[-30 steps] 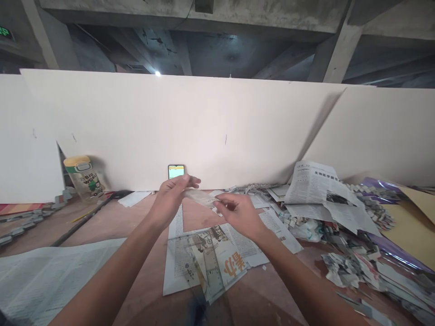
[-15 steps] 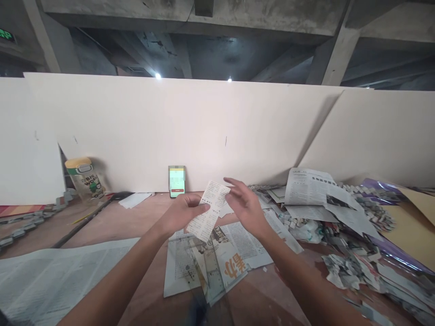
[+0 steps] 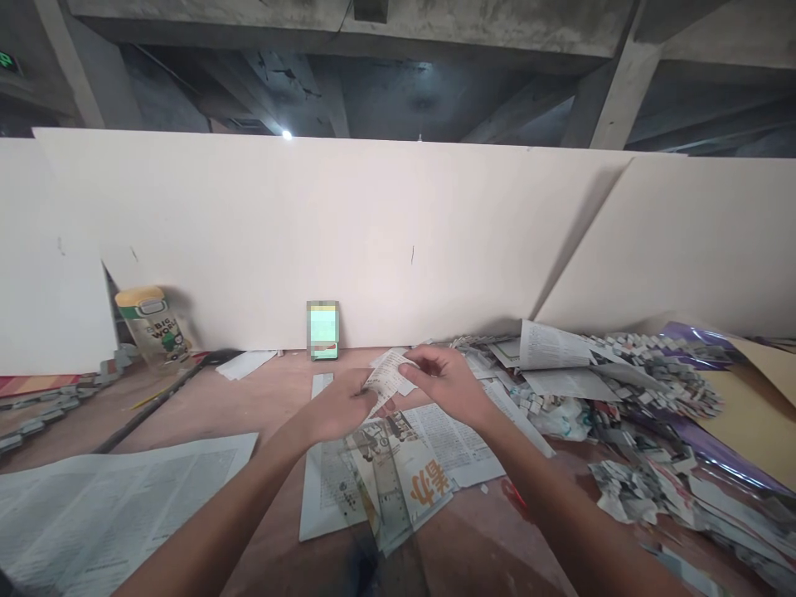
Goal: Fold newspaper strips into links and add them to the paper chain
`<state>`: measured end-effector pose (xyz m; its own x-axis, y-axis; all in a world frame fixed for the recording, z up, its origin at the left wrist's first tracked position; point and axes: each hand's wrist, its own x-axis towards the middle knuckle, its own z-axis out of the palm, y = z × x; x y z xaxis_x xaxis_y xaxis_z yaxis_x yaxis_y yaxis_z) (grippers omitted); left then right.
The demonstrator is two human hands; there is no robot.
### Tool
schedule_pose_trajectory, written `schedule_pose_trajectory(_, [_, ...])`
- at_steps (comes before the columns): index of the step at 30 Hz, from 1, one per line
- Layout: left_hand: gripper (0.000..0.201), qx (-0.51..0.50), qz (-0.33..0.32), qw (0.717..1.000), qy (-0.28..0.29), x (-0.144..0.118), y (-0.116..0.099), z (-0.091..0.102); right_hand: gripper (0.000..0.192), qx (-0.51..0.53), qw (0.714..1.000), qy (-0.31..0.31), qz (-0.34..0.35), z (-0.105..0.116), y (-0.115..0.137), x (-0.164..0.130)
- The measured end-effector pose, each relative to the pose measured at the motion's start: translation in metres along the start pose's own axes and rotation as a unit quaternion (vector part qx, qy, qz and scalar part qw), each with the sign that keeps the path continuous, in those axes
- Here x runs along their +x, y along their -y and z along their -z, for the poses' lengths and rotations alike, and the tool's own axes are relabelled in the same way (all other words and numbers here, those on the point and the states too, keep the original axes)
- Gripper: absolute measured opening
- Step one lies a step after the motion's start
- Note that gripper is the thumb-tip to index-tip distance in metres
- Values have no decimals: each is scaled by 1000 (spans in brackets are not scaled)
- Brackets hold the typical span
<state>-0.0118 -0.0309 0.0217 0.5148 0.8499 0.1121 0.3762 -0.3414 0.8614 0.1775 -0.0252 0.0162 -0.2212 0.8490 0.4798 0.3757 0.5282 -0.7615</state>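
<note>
Both my hands hold one small strip of newspaper (image 3: 386,378) above the reddish table (image 3: 249,406). My left hand (image 3: 339,406) pinches its lower left end. My right hand (image 3: 444,383) grips its upper right end with thumb and fingers. Under my hands lies a cut sheet of newspaper (image 3: 398,473) with orange characters, and a clear ruler (image 3: 389,489) rests across it.
A phone (image 3: 322,330) leans on the white board wall (image 3: 373,240) behind. A labelled cup (image 3: 152,325) stands at the back left. A large newspaper sheet (image 3: 105,506) lies at the front left. Heaps of cut and folded newspaper pieces (image 3: 622,414) fill the right, over purple film (image 3: 715,448).
The strip stood upright half a second ago, held by my left hand alone. Now my right hand has closed on its top end and both hands have lowered it.
</note>
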Motion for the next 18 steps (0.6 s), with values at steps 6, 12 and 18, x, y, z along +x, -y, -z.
schedule_pose_trajectory(6, [20,-2,6,999,-49,0,0,-5,24,93,994,25,-42,2,8,-2])
schedule_pose_trajectory(12, [22,-217,-18,976,32,4,5,-3,31,266,959,87,-46,11,8,-2])
schedule_pose_trajectory(18, [30,-286,-59,951,103,0,-3,-10,27,223,972,62,-39,7,18,-3])
